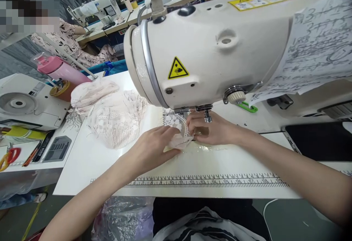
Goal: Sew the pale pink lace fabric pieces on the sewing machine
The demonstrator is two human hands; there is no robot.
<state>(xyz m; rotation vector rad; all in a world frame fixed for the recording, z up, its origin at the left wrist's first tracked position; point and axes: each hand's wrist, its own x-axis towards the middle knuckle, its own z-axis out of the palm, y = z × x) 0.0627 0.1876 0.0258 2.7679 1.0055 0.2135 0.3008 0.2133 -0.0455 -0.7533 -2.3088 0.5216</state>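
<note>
A small piece of white lace (177,131) is being pinned flat on the surface (225,160), right under the head of the sewing machine (209,50), so it's probably kept there to sit in line with the needle area. The left hand (152,147) is laid over its near edge, fingers (167,133) spread narrow and pressed down on the lace. The right hand (210,129) is tucked beside the presser foot (206,114), fingers curled onto the lace's far edge (a true pinch can't be told from here). A pile of lace fabric (110,114) is parked to the left, within easy reach. The printed ruler (206,180) runs along the front edge.
</note>
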